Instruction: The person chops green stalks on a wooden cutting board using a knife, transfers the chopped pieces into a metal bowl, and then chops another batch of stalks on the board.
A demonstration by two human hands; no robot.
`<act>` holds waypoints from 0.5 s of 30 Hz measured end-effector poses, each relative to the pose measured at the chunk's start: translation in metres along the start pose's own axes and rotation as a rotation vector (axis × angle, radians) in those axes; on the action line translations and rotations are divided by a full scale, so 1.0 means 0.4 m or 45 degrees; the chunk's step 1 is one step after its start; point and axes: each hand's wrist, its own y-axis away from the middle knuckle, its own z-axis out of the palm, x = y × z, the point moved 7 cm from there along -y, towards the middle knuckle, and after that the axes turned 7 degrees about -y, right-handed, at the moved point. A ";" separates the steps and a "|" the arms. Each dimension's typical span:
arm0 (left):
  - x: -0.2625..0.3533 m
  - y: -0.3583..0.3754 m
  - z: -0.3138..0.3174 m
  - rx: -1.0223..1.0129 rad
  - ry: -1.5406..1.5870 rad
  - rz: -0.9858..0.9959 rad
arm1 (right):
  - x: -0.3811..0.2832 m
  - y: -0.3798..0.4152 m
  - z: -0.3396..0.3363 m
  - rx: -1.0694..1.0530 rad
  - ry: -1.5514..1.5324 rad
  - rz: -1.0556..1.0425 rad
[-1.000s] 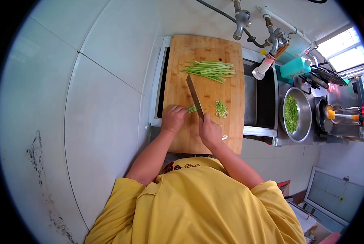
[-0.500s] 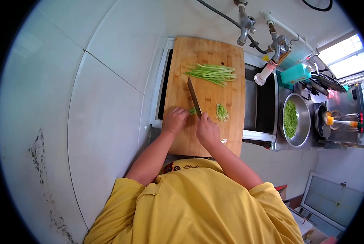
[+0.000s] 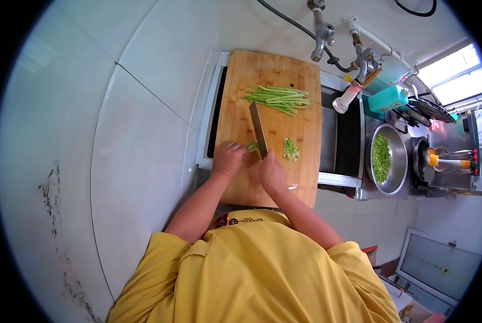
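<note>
My right hand (image 3: 273, 175) is closed around the handle of a kitchen knife (image 3: 257, 129), whose broad blade points away from me across the wooden cutting board (image 3: 235, 75). Just left of the blade, my left hand (image 3: 230, 160) pinches a short bunch of green stalks (image 3: 252, 147) against the board. Its fingertips lie close to the cut ends near the blade. To the right of the knife is a small heap of chopped green pieces (image 3: 290, 149). A larger bunch of long green stalks (image 3: 278, 99) lies farther up the board, beyond the knife tip.
The board spans a sink (image 3: 340, 134), with a tap (image 3: 321, 35) above. At right stands a metal bowl (image 3: 398, 161) holding chopped greens (image 3: 381, 159). Behind it is a turquoise container (image 3: 388, 99). A tiled wall (image 3: 138, 140) rises close on my left.
The knife blade has tilted slightly, showing more of its flat side. Both hands keep their grips in nearly the same places. The whole view has shifted a little.
</note>
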 end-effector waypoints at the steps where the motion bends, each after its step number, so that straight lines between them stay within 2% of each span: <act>1: -0.002 0.000 0.002 -0.009 -0.001 -0.001 | 0.008 -0.002 -0.003 -0.008 -0.040 0.057; 4: -0.002 0.004 0.002 -0.011 -0.011 0.001 | 0.000 -0.001 -0.004 -0.007 -0.061 -0.093; 15: -0.003 -0.001 -0.001 -0.002 -0.012 -0.004 | -0.031 -0.007 0.009 -0.067 0.116 -0.092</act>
